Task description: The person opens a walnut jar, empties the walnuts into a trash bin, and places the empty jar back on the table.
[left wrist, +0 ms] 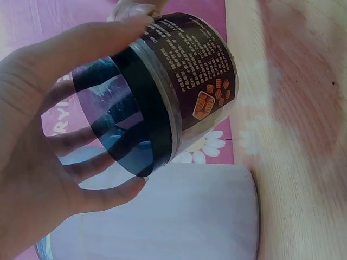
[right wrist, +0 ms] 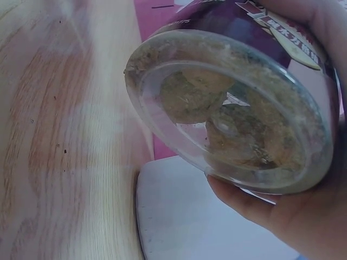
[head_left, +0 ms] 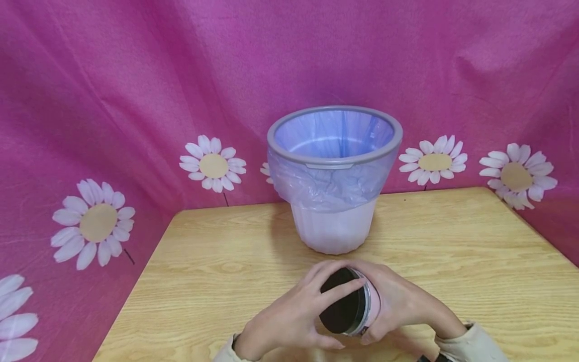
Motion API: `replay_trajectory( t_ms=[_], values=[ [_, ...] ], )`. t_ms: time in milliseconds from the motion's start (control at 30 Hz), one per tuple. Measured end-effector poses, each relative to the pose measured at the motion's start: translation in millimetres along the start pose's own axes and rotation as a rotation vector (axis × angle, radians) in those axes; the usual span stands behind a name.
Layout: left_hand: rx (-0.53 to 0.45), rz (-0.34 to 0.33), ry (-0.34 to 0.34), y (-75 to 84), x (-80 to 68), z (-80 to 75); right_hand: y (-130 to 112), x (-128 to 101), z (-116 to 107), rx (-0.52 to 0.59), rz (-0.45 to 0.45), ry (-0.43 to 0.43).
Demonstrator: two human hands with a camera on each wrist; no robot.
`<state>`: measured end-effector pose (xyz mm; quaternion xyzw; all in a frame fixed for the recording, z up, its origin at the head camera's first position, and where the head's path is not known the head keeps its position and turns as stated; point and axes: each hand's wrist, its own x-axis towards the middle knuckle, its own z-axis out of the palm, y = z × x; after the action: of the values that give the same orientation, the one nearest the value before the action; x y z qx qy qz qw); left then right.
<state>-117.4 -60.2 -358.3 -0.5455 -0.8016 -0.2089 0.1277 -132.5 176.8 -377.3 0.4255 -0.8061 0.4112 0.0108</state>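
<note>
Close above the table's near part, both hands hold a clear plastic jar tilted on its side. Its dark lid faces left. My left hand grips the lid, thumb and fingers spread around its rim. My right hand holds the jar's body from the right. A dark printed label with pictures of small square biscuits wraps the jar in the left wrist view. Through the clear base in the right wrist view, several brownish pieces show inside.
A white bin with a grey rim and a translucent bluish bag liner stands on the wooden table, just beyond the hands. A pink cloth with white daisies hangs behind and beside the table.
</note>
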Motion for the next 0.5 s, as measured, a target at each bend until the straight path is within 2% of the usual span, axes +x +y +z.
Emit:
replay_trajectory(
  t_ms=[167,500],
  values=[
    [0.011,0.037,0.010,-1.8,1.3,0.1,-0.9,0.0,-1.0,-0.004,0.009,0.001],
    [0.027,0.026,0.038,-0.9,0.7,2.5,-1.1,-1.0,-0.2,0.015,0.047,-0.006]
  ],
)
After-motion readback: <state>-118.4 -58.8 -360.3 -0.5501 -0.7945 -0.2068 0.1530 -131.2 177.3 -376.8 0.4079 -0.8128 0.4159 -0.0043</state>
